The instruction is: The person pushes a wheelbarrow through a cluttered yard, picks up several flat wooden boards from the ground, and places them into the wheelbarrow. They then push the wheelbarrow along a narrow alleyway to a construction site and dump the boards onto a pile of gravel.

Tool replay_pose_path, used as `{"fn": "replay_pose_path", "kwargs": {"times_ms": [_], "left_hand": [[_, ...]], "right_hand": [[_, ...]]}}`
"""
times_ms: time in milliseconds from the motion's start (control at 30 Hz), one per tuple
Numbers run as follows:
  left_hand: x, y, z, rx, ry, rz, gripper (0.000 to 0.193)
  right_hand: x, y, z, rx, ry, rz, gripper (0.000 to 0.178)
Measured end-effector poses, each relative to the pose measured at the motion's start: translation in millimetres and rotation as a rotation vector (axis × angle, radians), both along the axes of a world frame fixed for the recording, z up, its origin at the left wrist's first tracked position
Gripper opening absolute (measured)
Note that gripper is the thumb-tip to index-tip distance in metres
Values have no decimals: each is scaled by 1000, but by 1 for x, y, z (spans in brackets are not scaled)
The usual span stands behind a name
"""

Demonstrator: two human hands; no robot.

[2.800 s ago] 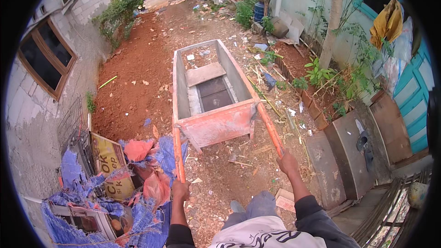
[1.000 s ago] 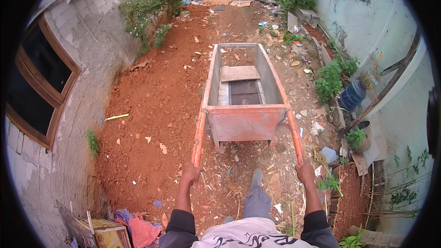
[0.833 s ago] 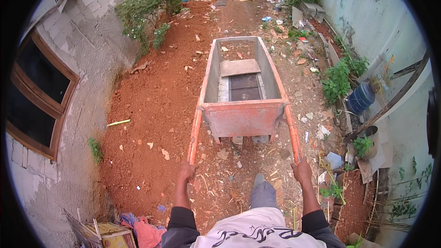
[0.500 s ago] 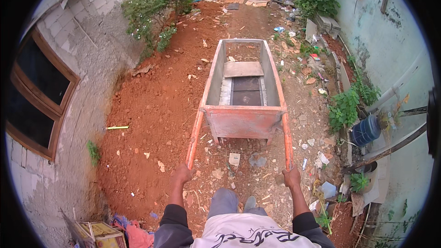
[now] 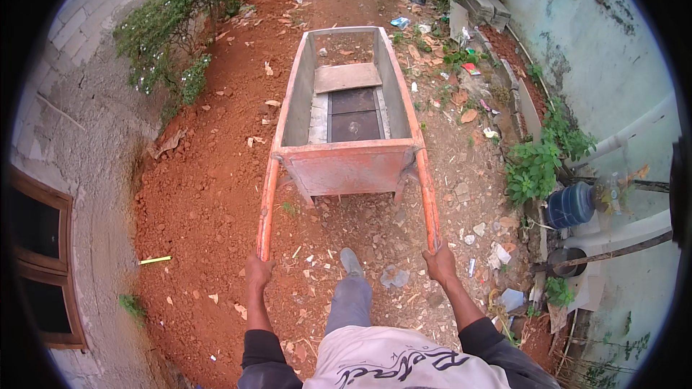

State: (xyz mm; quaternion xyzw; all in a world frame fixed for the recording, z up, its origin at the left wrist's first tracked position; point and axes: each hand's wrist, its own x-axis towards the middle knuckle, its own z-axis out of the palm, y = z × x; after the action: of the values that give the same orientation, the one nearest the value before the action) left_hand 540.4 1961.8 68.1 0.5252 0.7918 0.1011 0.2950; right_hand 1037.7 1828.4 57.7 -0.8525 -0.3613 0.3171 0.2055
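Ahead of me stands a worn orange-red wheelbarrow (image 5: pixel 349 169) with a deep open box and two pipe handles. Its inner walls are grey, and a pale board (image 5: pixel 347 78) lies across the inside near the far end. A dark panel shows in its bottom. My left hand (image 5: pixel 258 271) is wrapped round the end of the left handle (image 5: pixel 268 205). Round the right handle (image 5: pixel 428 205) my right hand (image 5: pixel 440 263) is closed in the same way. Both arms reach forward and down. The wheel is hidden from view.
Loose red soil (image 5: pixel 194 209) covers the left side, beside a rough block wall with a brown-framed window (image 5: pixel 43 263). A flowering bush (image 5: pixel 173 36) leans in there. Along the right run a pale green wall (image 5: pixel 598 50), weeds (image 5: pixel 537 166), a blue water jug (image 5: pixel 569 205) and scattered litter.
The view has turned rightward, so the wheelbarrow and hands sit further left in the picture. One foot has stepped forward. Both hands keep their hold on the handles.
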Motion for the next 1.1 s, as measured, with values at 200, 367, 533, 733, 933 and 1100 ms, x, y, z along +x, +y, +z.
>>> {"fn": "replay_pose_path", "kwargs": {"times_ms": [200, 367, 533, 733, 933, 1100], "left_hand": [[59, 188, 1, -32, 68, -72, 50], [33, 330, -28, 16, 5, -52, 40], [92, 426, 9, 36, -18, -130, 29], [173, 532, 12, 56, 63, -80, 47], [167, 664, -13, 5, 11, -47, 50], [197, 784, -1, 80, 158, -42, 41]], "right_hand": [[48, 167, 28, -71, -3, -35, 60], [59, 311, 66, 16, -4, 29, 62], [96, 413, 58, -58, -102, -30, 62], [170, 535, 36, -1, -39, -29, 62], [189, 672, 31, 4, -100, 32, 65], [224, 794, 52, 22, 32, 51, 62]]}}
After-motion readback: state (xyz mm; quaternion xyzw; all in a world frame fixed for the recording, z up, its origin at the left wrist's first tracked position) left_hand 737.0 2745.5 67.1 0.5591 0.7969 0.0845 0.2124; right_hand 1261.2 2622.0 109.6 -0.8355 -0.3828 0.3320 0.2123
